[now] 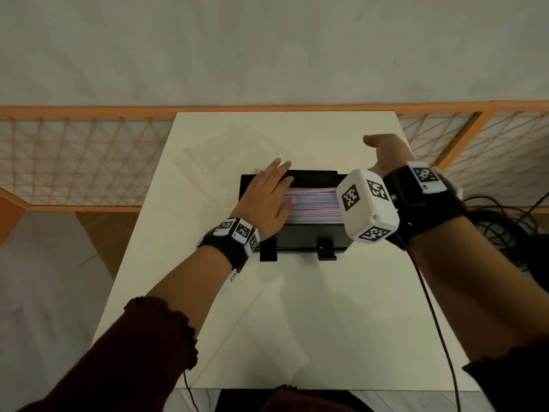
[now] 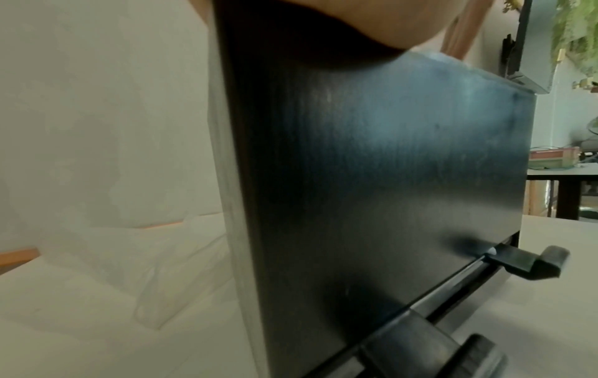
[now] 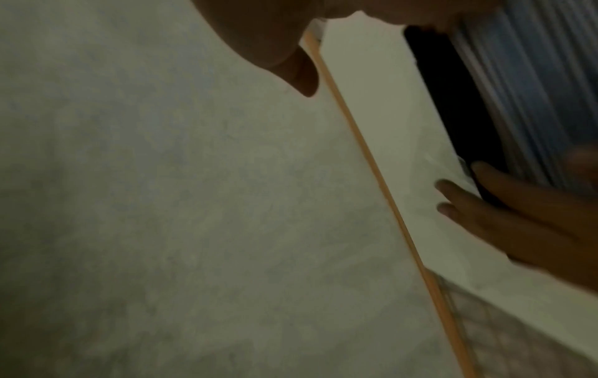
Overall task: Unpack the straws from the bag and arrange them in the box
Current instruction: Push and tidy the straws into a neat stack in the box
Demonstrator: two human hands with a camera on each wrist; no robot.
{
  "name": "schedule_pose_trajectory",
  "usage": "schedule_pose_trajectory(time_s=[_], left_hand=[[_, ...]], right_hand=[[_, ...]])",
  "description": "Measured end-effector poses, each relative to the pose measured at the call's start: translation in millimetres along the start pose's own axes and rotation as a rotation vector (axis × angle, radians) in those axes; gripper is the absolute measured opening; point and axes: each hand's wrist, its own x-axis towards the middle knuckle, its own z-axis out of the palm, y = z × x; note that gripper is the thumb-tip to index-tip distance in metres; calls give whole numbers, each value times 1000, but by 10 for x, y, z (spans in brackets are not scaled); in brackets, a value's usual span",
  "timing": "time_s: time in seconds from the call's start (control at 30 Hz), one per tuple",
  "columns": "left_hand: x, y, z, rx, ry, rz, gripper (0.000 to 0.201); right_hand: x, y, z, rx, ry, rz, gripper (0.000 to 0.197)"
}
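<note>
Dark ruffled sleeves at bottom of head view, both wrists strapped with marker cubes. Left hand lies flat, fingers straight, on left end of the straws and the box rim, gripping nothing. Straws fill the black box, lying side by side lengthwise. Box sits mid white table, 2 black clips on its near wall. Right hand raised past box's right end, thumb out, fingers hidden: cannot tell. Clear bag lies flat behind-left of box.
</note>
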Motion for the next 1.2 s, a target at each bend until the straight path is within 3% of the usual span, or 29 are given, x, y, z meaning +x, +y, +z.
schedule_pose_trajectory(time_s=[0.07,0.13,0.2,0.27,0.37,0.47,0.53,0.67,0.77,0.83,0.93,0.97,1.1,1.2], left_hand=[[-18,5,12,-46,-45,23,64],[-18,-6,40,-85,-164,3,71],[-2,-28,28,-90,-182,6,68],[5,-45,-20,-87,-75,19,56],[-26,-71,-120,-76,50,-54,55],[-117,-129,-121,23,-47,-209,59],[-174,-174,-100,-42,-59,-351,54],[-181,-190,-212,-602,100,-718,52],[-142,-298,-292,-901,38,-938,59],[-96,-324,-283,-1110,21,-1038,67],[-15,-196,-220,-1291,-36,-1048,77],[-11,-168,-245,-1316,-42,-1047,79],[-102,-293,-471,-1522,-33,-1023,87],[-62,-260,-558,-1499,-29,-913,84]], right_hand=[[37,-5,-5,56,-51,-44,19],[132,49,19,-124,-77,-215,21],[221,149,67,-518,-123,-445,29],[303,267,113,-993,-209,-569,29],[453,416,112,-1547,-313,-593,52],[616,629,83,-1682,-395,-557,67],[681,790,85,-1670,-368,-567,68],[666,833,-37,-1618,-302,-718,69],[599,792,-235,-1265,-249,-863,64],[650,828,-341,-1009,-89,-732,62],[742,864,-329,-710,-29,-262,72],[734,864,-273,-655,-44,-197,74],[624,838,-27,-486,-216,-234,77],[694,746,-90,-342,-190,-268,61]])
